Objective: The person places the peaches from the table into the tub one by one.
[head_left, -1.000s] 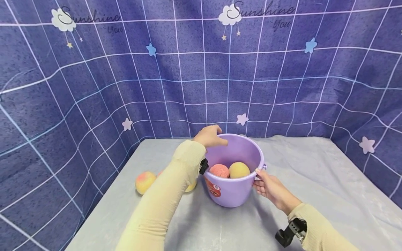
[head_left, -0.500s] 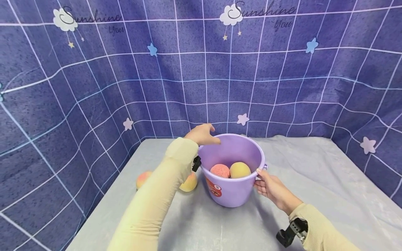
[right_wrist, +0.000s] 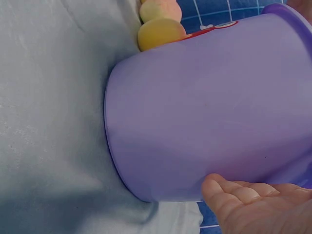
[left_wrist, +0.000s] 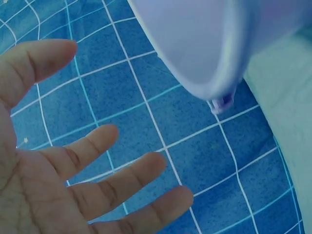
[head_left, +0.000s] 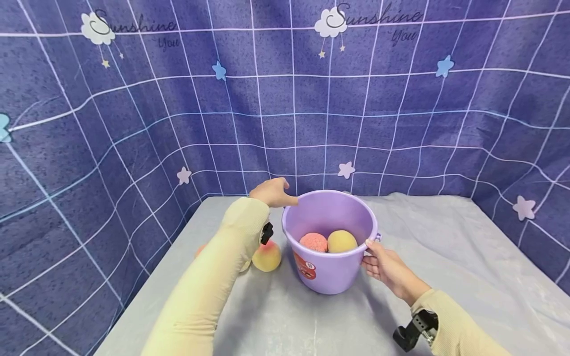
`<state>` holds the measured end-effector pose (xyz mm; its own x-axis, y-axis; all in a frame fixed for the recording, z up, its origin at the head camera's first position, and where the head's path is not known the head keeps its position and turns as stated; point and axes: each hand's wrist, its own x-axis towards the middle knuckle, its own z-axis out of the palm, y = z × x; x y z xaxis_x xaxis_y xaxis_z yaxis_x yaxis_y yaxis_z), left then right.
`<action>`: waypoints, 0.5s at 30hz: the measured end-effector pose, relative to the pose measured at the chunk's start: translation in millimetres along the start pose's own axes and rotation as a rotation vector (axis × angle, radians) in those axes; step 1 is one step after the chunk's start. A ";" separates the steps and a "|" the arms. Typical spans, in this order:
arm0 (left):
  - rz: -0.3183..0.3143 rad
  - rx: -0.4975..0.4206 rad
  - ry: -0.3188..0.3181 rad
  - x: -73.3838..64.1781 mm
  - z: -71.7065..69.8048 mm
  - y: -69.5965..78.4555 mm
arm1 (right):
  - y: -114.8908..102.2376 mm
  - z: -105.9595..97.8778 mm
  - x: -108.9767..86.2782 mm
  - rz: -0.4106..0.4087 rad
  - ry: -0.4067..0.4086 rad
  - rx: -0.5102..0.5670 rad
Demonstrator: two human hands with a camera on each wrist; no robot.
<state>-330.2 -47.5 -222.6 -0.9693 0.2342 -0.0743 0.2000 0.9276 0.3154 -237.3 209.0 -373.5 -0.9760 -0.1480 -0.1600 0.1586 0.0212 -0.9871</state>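
A purple bucket (head_left: 327,277) stands upright on the grey cloth. Inside it lie a textured pinkish-red ball (head_left: 313,242) and a yellow round fruit (head_left: 342,241). My right hand (head_left: 393,271) grips the bucket's right rim, thumb on top and fingers beneath along the outer wall. Off the left rim hovers my left hand (head_left: 272,193), holding nothing; the left wrist view shows its fingers (left_wrist: 129,180) spread apart with the bucket wall beyond. Below that forearm a yellow-and-pink peach (head_left: 267,257) rests beside the bucket, and other fruits are partly hidden behind the sleeve.
A grey cloth (head_left: 445,277) covers the table. Behind it and on both sides hangs a blue gridded curtain (head_left: 267,99) with stars and clouds. The edge of an orange-pink fruit (head_left: 200,250) shows left of the sleeve.
My left hand has moved left from above the bucket to outside its rim, uncovering the peach beside it. My right hand keeps its grip, and the bucket stays in place.
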 end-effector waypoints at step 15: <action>-0.112 -0.136 0.160 -5.0 22.7 -32.2 | 1.0 -0.8 0.3 -0.013 -0.012 -0.005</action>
<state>-328.6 -72.0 -253.9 -0.9969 0.0727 0.0315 0.0791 0.8949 0.4393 -237.6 209.7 -374.5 -0.9760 -0.1601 -0.1473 0.1454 0.0239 -0.9891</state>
